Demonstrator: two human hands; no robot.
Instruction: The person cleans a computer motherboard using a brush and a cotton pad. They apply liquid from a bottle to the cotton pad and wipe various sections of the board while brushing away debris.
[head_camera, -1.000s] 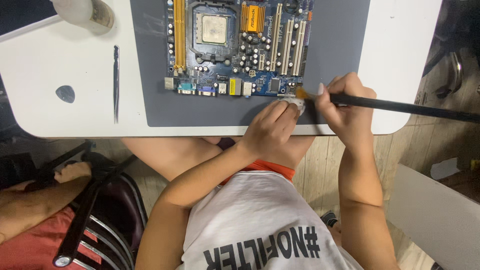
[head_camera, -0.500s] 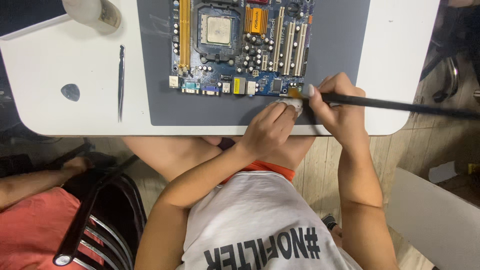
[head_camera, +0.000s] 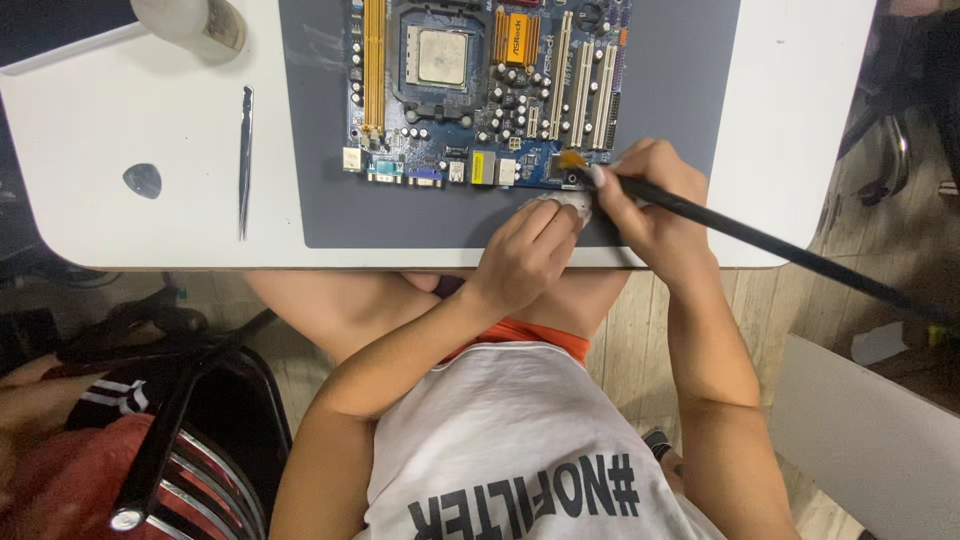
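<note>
A blue computer motherboard (head_camera: 480, 90) lies on a grey mat (head_camera: 670, 90) on a white table. My right hand (head_camera: 650, 205) grips a long black-handled brush (head_camera: 760, 240), its orange bristles touching the board's near right corner. My left hand (head_camera: 525, 255) sits just beside it at the board's near edge, fingers pressed on a small white cloth or wipe (head_camera: 570, 207).
Black tweezers (head_camera: 244, 160) and a small dark pick (head_camera: 142, 180) lie on the white table (head_camera: 120, 120) at left. A white bottle (head_camera: 190, 22) stands at the far left. Another person's arm and a black chair (head_camera: 170, 420) are at lower left.
The view has shifted slightly. The brush tip has moved a little along the board's near right corner. My left hand stays on the white wipe.
</note>
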